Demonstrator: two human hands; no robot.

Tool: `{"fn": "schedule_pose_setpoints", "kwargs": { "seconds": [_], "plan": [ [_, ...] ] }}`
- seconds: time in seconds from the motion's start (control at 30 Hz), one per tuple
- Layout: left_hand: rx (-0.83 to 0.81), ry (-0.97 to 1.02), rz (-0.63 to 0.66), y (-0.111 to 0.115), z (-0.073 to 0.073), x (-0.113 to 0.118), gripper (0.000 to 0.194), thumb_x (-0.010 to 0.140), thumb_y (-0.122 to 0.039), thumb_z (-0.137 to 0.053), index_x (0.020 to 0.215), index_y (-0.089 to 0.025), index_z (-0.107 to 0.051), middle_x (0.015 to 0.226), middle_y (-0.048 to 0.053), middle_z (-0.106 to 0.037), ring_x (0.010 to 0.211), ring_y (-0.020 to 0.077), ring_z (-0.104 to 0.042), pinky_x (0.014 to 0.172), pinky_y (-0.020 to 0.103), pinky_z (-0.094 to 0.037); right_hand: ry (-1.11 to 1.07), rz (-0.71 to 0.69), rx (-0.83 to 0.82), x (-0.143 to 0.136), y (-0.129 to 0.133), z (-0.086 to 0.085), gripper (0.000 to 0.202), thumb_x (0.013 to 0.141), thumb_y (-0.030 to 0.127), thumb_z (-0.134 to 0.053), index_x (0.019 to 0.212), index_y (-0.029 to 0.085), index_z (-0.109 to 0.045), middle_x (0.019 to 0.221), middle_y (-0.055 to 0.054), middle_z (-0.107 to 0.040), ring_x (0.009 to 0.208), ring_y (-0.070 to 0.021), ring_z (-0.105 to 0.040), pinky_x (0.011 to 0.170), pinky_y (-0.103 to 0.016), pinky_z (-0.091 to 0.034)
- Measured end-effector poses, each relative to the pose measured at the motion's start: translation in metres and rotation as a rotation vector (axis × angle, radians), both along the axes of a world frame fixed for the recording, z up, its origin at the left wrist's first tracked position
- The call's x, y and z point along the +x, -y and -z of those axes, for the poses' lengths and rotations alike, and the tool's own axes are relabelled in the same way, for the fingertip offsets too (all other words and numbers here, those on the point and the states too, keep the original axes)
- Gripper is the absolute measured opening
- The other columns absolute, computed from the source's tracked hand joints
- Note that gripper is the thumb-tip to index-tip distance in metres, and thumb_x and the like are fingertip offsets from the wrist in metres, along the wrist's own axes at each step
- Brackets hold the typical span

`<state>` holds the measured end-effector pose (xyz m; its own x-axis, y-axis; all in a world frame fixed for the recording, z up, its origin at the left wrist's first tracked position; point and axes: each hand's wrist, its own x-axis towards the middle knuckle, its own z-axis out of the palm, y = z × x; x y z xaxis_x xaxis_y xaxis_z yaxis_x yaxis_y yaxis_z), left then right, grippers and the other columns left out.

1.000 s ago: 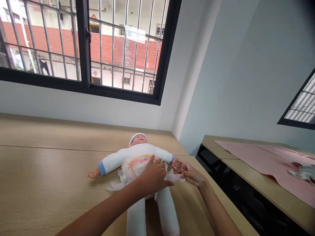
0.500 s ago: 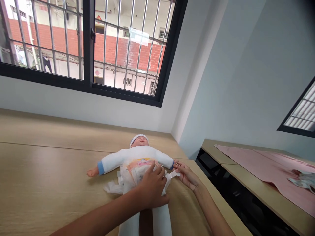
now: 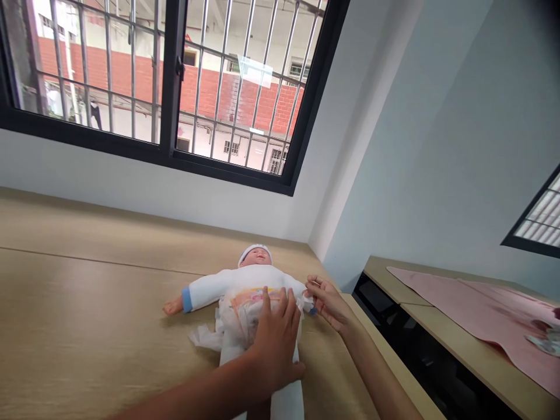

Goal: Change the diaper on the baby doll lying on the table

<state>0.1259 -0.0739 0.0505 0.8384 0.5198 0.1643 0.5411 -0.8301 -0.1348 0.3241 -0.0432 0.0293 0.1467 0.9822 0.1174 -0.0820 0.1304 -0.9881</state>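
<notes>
A baby doll [image 3: 259,276] in white clothes with blue cuffs and a white cap lies on its back on the table. Around its waist and hips is a white diaper [image 3: 236,315] with an orange and pink print on its front. My left hand [image 3: 277,335] lies over the diaper front, fingers spread and pressing on it. Thumb and fingers of my right hand [image 3: 326,303] are pinched on the diaper's side tab [image 3: 307,301], close to the doll's cuff. The diaper's other side wing [image 3: 205,338] lies loose on the tabletop.
The wooden table [image 3: 109,326] reaches back to the wall below a barred window [image 3: 236,87]. Across a dark gap to the right stands another table [image 3: 415,321], with a pink cloth [image 3: 472,309] and a crumpled patterned cloth [image 3: 545,341] on it.
My right hand has drawn the diaper tab up along the doll's side. The fingers of my left hand have spread flatter over the diaper front. The view has shifted slightly.
</notes>
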Motion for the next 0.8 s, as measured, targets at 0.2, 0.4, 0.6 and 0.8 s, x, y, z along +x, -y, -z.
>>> {"fn": "schedule_pose_setpoints", "kwargs": {
  "seconds": [0.2,0.4,0.6,0.8],
  "plan": [
    [0.125,-0.124,-0.2,0.013,0.02,0.018,0.063,0.088,-0.041,-0.051,0.138,-0.004,-0.047,0.144,0.025,-0.038,0.135,0.0413,-0.036,0.105,0.059,-0.035,0.288,0.035,0.056,-0.048,-0.02,-0.039,0.026,0.053,0.016,-0.06,0.077,0.019,-0.05,0.062,0.007,-0.05,0.056,-0.0095,-0.047,0.055,-0.023,-0.038],
    [0.244,0.013,-0.147,0.007,0.045,0.021,0.048,0.087,-0.032,-0.051,0.126,-0.006,-0.061,0.136,0.025,-0.05,0.131,0.0426,-0.042,0.103,0.059,-0.039,0.397,0.094,0.068,-0.071,-0.03,-0.025,0.025,0.052,0.015,-0.056,0.076,0.019,-0.051,0.063,0.006,-0.049,0.057,-0.0104,-0.044,0.055,-0.025,-0.036],
    [0.326,-0.062,-0.182,0.028,0.035,0.019,0.049,0.082,-0.036,-0.063,0.119,-0.004,-0.065,0.132,0.026,-0.053,0.127,0.043,-0.046,0.104,0.055,-0.041,0.622,0.219,0.11,-0.084,-0.013,-0.019,0.022,0.057,0.012,-0.051,0.077,0.021,-0.051,0.068,0.004,-0.051,0.062,-0.0132,-0.048,0.058,-0.026,-0.037],
    [0.345,-0.204,-0.188,0.038,0.019,0.018,0.04,0.085,-0.027,-0.059,0.117,-0.004,-0.066,0.127,0.025,-0.058,0.123,0.0425,-0.05,0.097,0.053,-0.047,0.67,0.176,0.005,-0.089,0.002,-0.033,0.022,0.063,0.007,-0.054,0.079,0.02,-0.048,0.074,0.003,-0.054,0.067,-0.0133,-0.052,0.061,-0.025,-0.04]
  ]
}}
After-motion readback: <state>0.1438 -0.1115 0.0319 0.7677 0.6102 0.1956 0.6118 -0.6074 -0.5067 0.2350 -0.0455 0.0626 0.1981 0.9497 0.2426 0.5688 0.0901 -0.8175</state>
